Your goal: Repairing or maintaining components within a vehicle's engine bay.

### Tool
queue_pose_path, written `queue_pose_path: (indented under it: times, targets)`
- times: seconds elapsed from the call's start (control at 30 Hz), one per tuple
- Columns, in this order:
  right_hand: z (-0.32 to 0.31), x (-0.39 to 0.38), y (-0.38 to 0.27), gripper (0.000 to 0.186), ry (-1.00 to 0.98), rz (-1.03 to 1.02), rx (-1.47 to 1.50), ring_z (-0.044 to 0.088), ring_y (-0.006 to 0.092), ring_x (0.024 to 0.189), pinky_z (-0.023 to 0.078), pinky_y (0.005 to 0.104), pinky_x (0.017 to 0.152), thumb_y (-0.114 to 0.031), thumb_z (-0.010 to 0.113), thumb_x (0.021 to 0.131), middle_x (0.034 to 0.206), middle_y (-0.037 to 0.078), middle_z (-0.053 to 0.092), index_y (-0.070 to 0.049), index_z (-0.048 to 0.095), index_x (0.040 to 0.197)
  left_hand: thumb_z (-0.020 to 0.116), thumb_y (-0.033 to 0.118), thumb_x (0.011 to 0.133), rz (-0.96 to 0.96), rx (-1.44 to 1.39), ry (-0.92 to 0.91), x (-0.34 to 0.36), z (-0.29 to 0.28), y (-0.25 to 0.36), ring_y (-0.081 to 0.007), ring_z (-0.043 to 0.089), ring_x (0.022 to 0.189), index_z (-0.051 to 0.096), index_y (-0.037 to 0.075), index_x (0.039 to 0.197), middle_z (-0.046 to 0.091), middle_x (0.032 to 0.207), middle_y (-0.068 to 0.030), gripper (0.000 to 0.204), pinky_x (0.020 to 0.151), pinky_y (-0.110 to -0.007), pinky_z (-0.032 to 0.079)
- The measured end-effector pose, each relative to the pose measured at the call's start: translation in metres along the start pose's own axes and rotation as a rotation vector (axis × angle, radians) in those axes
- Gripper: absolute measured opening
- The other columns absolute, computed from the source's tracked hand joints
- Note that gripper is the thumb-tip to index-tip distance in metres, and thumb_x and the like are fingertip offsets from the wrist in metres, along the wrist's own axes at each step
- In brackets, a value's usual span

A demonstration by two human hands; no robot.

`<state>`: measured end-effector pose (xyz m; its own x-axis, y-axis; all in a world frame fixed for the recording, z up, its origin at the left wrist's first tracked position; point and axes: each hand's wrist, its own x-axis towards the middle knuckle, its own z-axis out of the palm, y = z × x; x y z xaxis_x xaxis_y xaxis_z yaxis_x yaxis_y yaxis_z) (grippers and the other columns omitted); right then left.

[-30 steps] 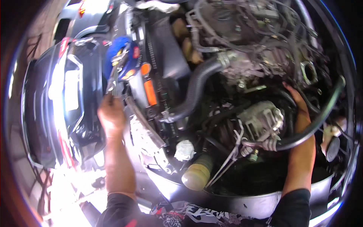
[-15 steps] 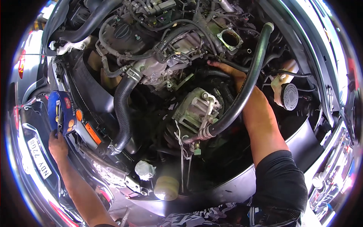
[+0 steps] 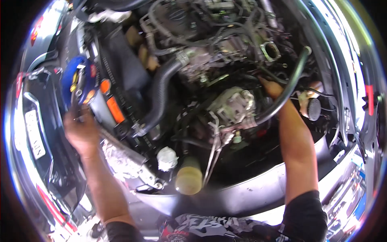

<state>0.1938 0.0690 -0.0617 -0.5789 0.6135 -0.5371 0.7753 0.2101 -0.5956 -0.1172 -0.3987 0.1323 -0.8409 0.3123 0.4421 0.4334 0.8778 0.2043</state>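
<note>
My left hand (image 3: 82, 131), blurred by motion, is closed on the near end of a dark metal hand tool (image 3: 78, 99); its exact kind is smeared. The tool reaches over a blue round tray (image 3: 69, 86) at the left edge of the engine bay, where other metal tools (image 3: 74, 82) lie. My right hand (image 3: 273, 88) is deep among the hoses beside the engine block (image 3: 201, 60). It passes behind a long black hose (image 3: 293, 86), and its fingers are hidden in the dark gap. A metal compressor-like unit (image 3: 234, 105) sits left of my right forearm.
A ribbed black radiator hose (image 3: 161, 88) curves down the left side. Near the front edge are a wrapped white lump (image 3: 167, 158) and a yellowish cylinder (image 3: 188, 180). A capped reservoir (image 3: 313, 109) stands at right. A dark car (image 3: 52, 141) is close on the left.
The view has shifted, so the engine sits farther right. My left hand has moved up against the tray and tool. My right hand stays in the gap, its fingers now less visible.
</note>
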Motion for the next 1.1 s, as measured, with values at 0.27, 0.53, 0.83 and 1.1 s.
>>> queue_pose_path:
  times: [0.27,0.53,0.83,1.1]
  targets:
    - [-0.040,-0.167,-0.064,0.047,-0.099,-0.093,-0.526,0.052,0.0398,0.114,0.041,0.0418,0.096,-0.026,0.058,0.087,0.123,0.026,0.054,0.000,0.051,0.126,0.070,0.039,0.077,0.149,-0.214,-0.607,-0.072,0.036,0.082,-0.0410,0.045,0.119,0.034,-0.003,0.137,0.049,0.124,-0.0281,0.081,0.100,-0.044,0.039]
    - [-0.033,-0.304,-0.097,0.056,0.225,-0.101,-0.126,0.062,0.0290,0.090,0.049,0.0341,0.075,-0.014,0.069,0.077,0.105,0.021,0.061,0.005,0.050,0.127,0.062,0.033,0.084,-0.002,0.036,-0.969,-0.062,0.069,0.132,-0.0419,0.059,0.104,0.011,-0.009,0.140,0.058,0.112,-0.0325,0.087,0.092,-0.044,0.045]
    - [-0.043,-0.303,-0.067,0.057,0.366,-0.204,-0.277,0.056,0.0374,0.111,0.046,0.0393,0.093,-0.022,0.070,0.079,0.119,0.024,0.058,0.004,0.051,0.125,0.063,0.036,0.082,0.006,0.156,-0.883,-0.072,0.066,0.151,-0.0402,0.058,0.106,0.016,-0.004,0.141,0.059,0.114,-0.0285,0.085,0.093,-0.043,0.045]
    - [-0.042,-0.310,-0.055,0.055,0.324,-0.308,-0.295,0.057,0.0385,0.106,0.046,0.0412,0.091,-0.024,0.067,0.079,0.114,0.024,0.059,0.005,0.050,0.123,0.064,0.040,0.079,0.136,0.100,-0.618,-0.091,0.078,0.139,-0.0354,0.038,0.130,0.021,0.000,0.143,0.035,0.141,-0.0233,0.087,0.105,-0.041,0.035]
